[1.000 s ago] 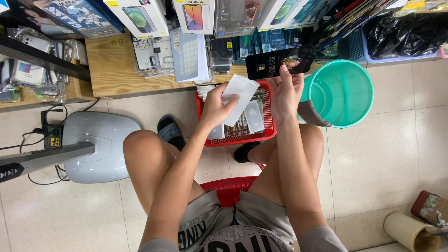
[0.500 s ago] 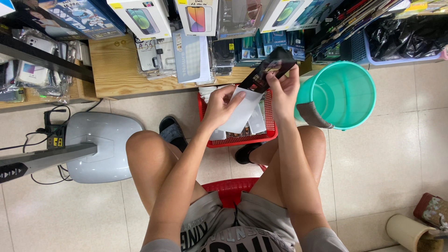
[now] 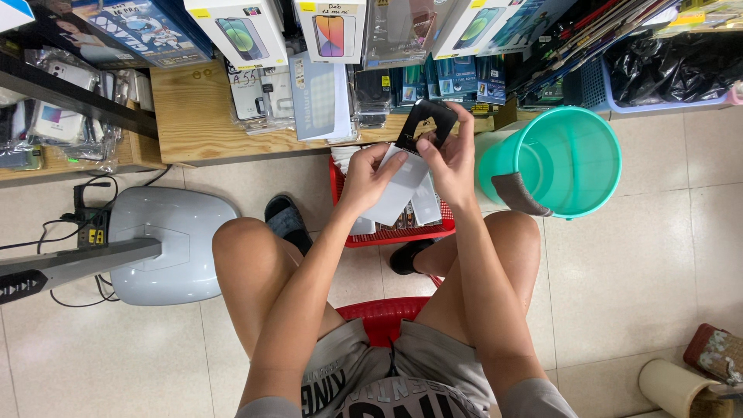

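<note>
My left hand (image 3: 371,176) pinches a clear white plastic sleeve (image 3: 396,193) by its upper edge. My right hand (image 3: 449,155) holds a black phone case (image 3: 424,124) whose lower end meets the top of that sleeve. Both hands are together above a red plastic basket (image 3: 391,232) on the floor between my knees; the basket holds several packaged items, mostly hidden by the sleeve and my hands.
A teal bucket (image 3: 576,166) with a grey cloth on its rim stands right of the basket. A low wooden shelf (image 3: 201,131) with boxed and bagged phone accessories runs along the top. A grey fan base (image 3: 166,240) with cables sits left. I sit on a red stool (image 3: 383,316).
The right hand has brought the black case down and left from the shelf edge to the sleeve. The left hand has turned the sleeve more upright to meet it.
</note>
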